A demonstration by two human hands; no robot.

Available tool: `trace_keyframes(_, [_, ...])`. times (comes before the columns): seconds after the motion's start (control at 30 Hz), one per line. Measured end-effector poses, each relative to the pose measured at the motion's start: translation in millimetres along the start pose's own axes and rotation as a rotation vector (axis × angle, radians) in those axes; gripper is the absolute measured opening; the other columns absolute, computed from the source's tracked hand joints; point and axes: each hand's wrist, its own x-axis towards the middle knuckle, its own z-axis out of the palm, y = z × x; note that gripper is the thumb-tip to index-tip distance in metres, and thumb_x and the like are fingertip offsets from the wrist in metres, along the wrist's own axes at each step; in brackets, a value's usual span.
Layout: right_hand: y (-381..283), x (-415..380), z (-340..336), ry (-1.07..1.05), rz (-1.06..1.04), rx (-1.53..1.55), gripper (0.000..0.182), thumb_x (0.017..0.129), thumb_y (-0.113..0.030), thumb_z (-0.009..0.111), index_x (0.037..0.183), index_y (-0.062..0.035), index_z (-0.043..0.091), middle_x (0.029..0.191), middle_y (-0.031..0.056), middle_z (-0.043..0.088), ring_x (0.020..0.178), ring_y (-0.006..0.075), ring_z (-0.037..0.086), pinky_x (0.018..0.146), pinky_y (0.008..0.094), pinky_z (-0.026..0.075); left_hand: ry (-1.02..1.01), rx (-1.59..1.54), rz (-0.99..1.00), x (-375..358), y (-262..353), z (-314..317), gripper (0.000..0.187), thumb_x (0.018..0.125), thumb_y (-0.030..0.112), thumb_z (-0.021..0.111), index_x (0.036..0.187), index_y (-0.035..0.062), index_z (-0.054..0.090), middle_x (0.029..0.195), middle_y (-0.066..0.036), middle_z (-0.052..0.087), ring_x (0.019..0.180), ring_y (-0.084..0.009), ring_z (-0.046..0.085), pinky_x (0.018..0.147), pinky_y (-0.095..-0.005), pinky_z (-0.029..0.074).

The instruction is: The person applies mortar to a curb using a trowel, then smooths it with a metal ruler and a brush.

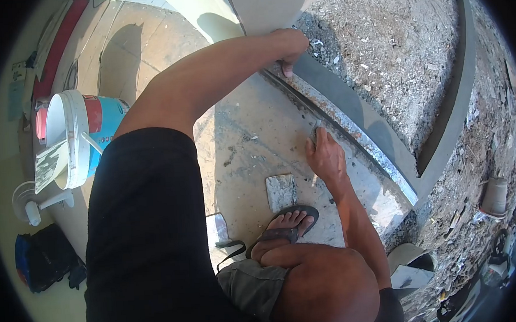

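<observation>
A long, straight metal bar [349, 127], rusty and spattered with whitish mortar, lies along the floor's edge against a low grey cement curb [378, 122]. My left hand [291, 45] is closed on the bar's far end, thumb pointing down over it; the other fingers are partly hidden. My right hand [329, 157] is low over the tiled floor [239, 127], beside the middle of the bar. Its fingers are curled together near the bar's inner side, and whatever they pinch is too small to make out. Mortar crumbs lie scattered around it.
A mortar-smeared square piece [281, 193] lies by my sandalled foot [287, 226]. At left stand a white and blue bucket [79, 138] and a black bag [47, 259]. Rubble ground [391, 37] lies beyond the curb, with a pot-like container [412, 263] at lower right.
</observation>
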Motion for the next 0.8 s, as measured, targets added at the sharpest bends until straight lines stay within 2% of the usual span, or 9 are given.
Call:
trace_keyframes(0.1, [4, 5, -1, -0.035, -0.023, -0.003, 0.029, 0.092, -0.025, 0.06, 0.107, -0.0017, 0.051, 0.09, 0.0229, 0.064, 0.076, 0.0427, 0.066, 0.067, 0.0503, 0.054, 0.062, 0.005, 0.033, -3, 2, 2, 0.061, 0.057, 0.028, 0.095, 0.101, -0.0059, 0.071, 0.103, -0.022, 0.071, 0.1, -0.0351, 0.069, 0.084, -0.041, 0.055])
trace_keyframes(0.17, [5, 11, 0, -0.048, 0.004, -0.019, 0.029, 0.092, -0.025, 0.06, 0.107, -0.0017, 0.051, 0.09, 0.0228, 0.064, 0.076, 0.0428, 0.066, 0.067, 0.0501, 0.054, -0.028, 0.035, -0.014, -3, 4, -2, 0.062, 0.063, 0.031, 0.093, 0.111, -0.001, 0.071, 0.112, -0.017, 0.07, 0.107, -0.0325, 0.067, 0.087, -0.0413, 0.055])
trace_keyframes(0.23, [5, 14, -1, -0.066, 0.03, -0.03, 0.028, 0.092, -0.025, 0.06, 0.107, -0.0017, 0.051, 0.09, 0.0227, 0.064, 0.076, 0.0428, 0.066, 0.067, 0.0499, 0.055, -0.011, 0.03, -0.001, -3, 1, -1, 0.061, 0.062, 0.03, 0.093, 0.11, -0.0014, 0.071, 0.11, -0.017, 0.071, 0.105, -0.0326, 0.067, 0.087, -0.0413, 0.055])
trace_keyframes(0.43, [24, -9, -9, 0.072, -0.019, 0.049, 0.028, 0.09, -0.023, 0.061, 0.104, -0.0006, 0.051, 0.088, 0.0235, 0.064, 0.074, 0.0443, 0.065, 0.063, 0.0497, 0.054, 0.015, -0.016, -0.001, -5, -5, 3, 0.057, 0.062, 0.028, 0.093, 0.104, -0.0038, 0.071, 0.105, -0.018, 0.072, 0.101, -0.0331, 0.069, 0.084, -0.0414, 0.056])
trace_keyframes(0.6, [36, -22, -12, -0.078, 0.032, -0.016, 0.028, 0.088, -0.021, 0.063, 0.102, 0.0, 0.051, 0.087, 0.0244, 0.063, 0.071, 0.0453, 0.065, 0.061, 0.0501, 0.053, 0.01, 0.055, 0.034, -2, 1, 0, 0.056, 0.063, 0.026, 0.092, 0.104, -0.0053, 0.07, 0.104, -0.019, 0.072, 0.098, -0.0337, 0.069, 0.082, -0.0418, 0.056])
trace_keyframes(0.8, [44, -29, -26, 0.096, -0.021, 0.044, 0.026, 0.089, -0.02, 0.064, 0.1, -0.0012, 0.049, 0.082, 0.0231, 0.062, 0.068, 0.0452, 0.063, 0.058, 0.0502, 0.052, 0.05, 0.022, 0.029, -6, 0, 7, 0.055, 0.062, 0.025, 0.092, 0.1, -0.0073, 0.069, 0.101, -0.022, 0.071, 0.096, -0.0357, 0.07, 0.08, -0.0418, 0.056])
